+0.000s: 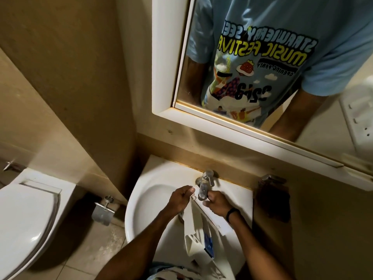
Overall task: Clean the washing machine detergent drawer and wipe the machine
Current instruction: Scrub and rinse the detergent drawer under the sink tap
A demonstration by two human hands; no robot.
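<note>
The white detergent drawer (196,229), with a blue insert near its front end, lies lengthwise over the white washbasin (145,201). My left hand (180,200) grips the drawer's far end just under the chrome tap (204,185). My right hand (217,201), with a black band on its wrist, is at the tap's spout, its fingers curled by the spout and the drawer's far edge. Whether it holds the spout or the drawer is unclear. No water stream is visible. The washing machine is out of view.
A white-framed mirror (262,67) hangs above the basin and reflects my torso. A toilet (26,215) with its lid down stands at the left, with a metal paper holder (103,212) on the wall between. A second chrome fitting (270,177) sits right of the tap.
</note>
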